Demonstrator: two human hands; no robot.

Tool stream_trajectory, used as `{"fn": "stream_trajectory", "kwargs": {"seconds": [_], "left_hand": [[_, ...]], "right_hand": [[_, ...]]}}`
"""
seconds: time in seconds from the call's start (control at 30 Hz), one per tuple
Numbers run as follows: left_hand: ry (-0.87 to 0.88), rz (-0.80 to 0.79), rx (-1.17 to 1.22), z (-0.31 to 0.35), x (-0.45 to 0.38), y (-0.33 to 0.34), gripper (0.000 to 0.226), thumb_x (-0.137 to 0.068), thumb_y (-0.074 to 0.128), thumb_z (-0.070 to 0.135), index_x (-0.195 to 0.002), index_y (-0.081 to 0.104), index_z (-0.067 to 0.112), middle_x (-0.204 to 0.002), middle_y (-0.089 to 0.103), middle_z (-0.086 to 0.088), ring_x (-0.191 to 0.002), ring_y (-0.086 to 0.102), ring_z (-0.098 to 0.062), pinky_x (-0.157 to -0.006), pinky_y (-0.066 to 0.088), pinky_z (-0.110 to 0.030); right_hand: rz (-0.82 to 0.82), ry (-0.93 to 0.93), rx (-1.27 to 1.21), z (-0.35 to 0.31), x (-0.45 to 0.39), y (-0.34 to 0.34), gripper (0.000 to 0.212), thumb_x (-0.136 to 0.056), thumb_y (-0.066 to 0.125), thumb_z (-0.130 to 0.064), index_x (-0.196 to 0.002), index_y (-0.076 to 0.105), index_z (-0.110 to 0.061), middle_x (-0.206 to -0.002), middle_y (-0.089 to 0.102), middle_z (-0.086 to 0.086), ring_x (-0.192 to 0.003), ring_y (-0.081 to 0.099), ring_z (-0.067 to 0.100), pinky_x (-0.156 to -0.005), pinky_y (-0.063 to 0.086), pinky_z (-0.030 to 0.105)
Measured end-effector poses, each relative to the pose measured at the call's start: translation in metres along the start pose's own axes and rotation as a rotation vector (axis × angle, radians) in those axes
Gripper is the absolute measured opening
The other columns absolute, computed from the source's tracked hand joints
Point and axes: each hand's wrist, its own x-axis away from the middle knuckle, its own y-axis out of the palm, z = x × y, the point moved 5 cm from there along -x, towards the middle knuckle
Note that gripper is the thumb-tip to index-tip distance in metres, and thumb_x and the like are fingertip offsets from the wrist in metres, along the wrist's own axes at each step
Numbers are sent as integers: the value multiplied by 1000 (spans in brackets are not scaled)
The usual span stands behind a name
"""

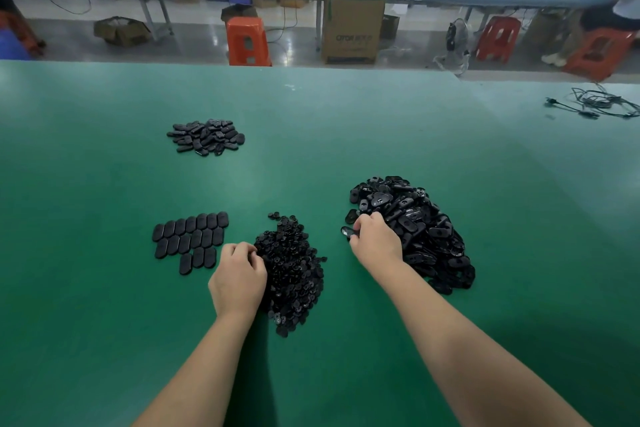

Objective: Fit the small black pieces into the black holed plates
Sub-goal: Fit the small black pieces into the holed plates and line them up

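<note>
A heap of small black pieces (294, 267) lies on the green table (346, 135) in front of me. My left hand (237, 279) rests at the heap's left edge with its fingers curled into the pieces; whether it holds one is hidden. To the right lies a bigger heap of black holed plates (415, 229). My right hand (375, 241) is at that heap's left edge and pinches one black plate (348, 231) between thumb and fingers.
Several oval black plates (188, 239) lie flat in neat rows to the left of my left hand. A loose pile of more plates (206, 137) sits farther back on the left. A black cable (595, 104) lies at the table's far right. Stools and boxes stand beyond the table.
</note>
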Motion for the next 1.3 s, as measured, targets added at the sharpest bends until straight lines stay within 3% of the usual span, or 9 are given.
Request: {"fn": "stream_trajectory", "kwargs": {"seconds": [0.13,0.27,0.4,0.53,0.7,0.83,1.0,1.17,1.3], "left_hand": [[3,-1,-1,0,0,0,14,-97,53,23,-101,67,21,-105,57,5,-70,57,-15,-66,44,-30],[-4,2,31,-1,-1,0,15,-96,54,23,-104,67,22,-107,59,4,-74,58,-16,-69,47,-32],[-12,23,41,-2,-2,0,31,-98,53,21,-127,64,20,-118,60,1,-80,60,-18,-72,43,-32],[-13,10,-14,-2,-2,2,32,-101,51,24,-129,67,21,-111,59,4,-72,59,-17,-67,45,-31],[-11,24,7,-4,-2,2,26,-100,54,19,-117,73,15,-105,60,2,-69,56,-16,-65,45,-30],[-11,37,48,-7,-3,1,24,-99,55,14,-113,75,13,-106,64,-1,-70,52,-15,-66,44,-30],[-10,44,61,-6,-1,0,24,-99,57,19,-113,74,11,-104,62,-3,-70,54,-18,-66,42,-30],[-13,23,58,-5,1,-2,31,-99,57,19,-127,68,11,-106,55,-4,-69,51,-19,-66,40,-31],[0,-18,-9,-3,1,-3,27,-100,56,23,-120,72,15,-104,53,0,-66,53,-18,-65,39,-30]], "right_hand": [[13,-13,-65,0,0,-2,15,-100,57,-22,-114,59,-18,-119,54,2,-83,58,21,-70,45,31],[70,-83,-323,-4,3,-3,14,-99,62,-18,-113,64,-15,-104,56,-4,-85,58,14,-80,51,31],[167,-35,-652,-6,24,-1,7,-96,69,-18,-100,72,-23,-92,52,-9,-65,48,3,-64,41,11],[78,29,-948,-10,53,16,22,-96,69,-18,-89,69,-38,-67,58,-6,-54,46,6,-53,43,24],[46,84,-1067,-11,78,34,35,-100,51,-8,-96,72,-36,-69,70,-2,-59,64,10,-59,53,20],[74,95,-1131,-8,80,35,24,-101,57,-9,-102,72,-28,-77,73,0,-69,69,14,-69,59,26],[89,97,-1158,-8,79,37,42,-100,59,-5,-132,58,-33,-95,70,7,-76,71,11,-80,59,23],[100,103,-1134,-7,80,38,22,-101,58,-6,-107,67,-25,-87,76,2,-77,75,14,-79,62,32],[105,133,-1175,-7,81,38,15,-104,54,-11,-102,63,-23,-96,77,-3,-77,76,16,-68,62,28]]}}
